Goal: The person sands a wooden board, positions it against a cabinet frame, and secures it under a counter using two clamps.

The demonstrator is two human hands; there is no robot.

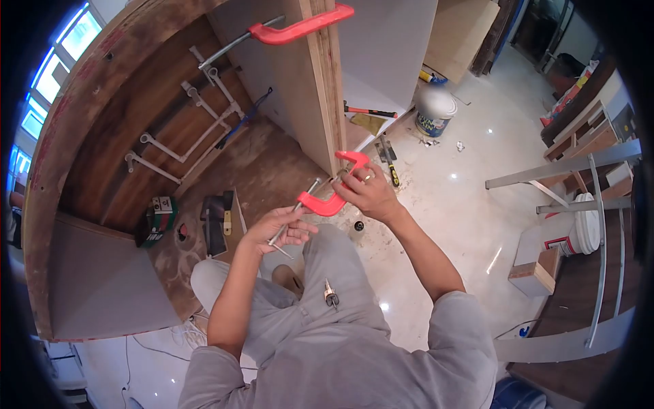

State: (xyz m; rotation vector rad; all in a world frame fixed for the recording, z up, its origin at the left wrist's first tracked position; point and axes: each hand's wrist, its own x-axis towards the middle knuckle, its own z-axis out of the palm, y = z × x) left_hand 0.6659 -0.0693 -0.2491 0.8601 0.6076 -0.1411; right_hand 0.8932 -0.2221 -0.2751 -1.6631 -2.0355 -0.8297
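Note:
A red C-clamp [323, 205] is held in front of the lower end of an upright wooden panel edge [325, 88]. My right hand [370, 193] has its fingers wrapped round the clamp's red frame, near the panel edge. With its fingers curled, my left hand [278, 230] is at the clamp's metal screw [276, 237], whose crossbar sticks out below the fingers. Higher up, a second red C-clamp [303, 27] sits across the same panel edge. Whether the lower clamp's jaws touch the wood cannot be made out.
White pipes [163, 148] line the wooden cabinet's back at left. A green box [162, 217] sits inside. Beyond the panel are a hammer [371, 111], a trowel [390, 160] and a paint bucket [436, 112]. A metal ladder [599, 204] stands at right.

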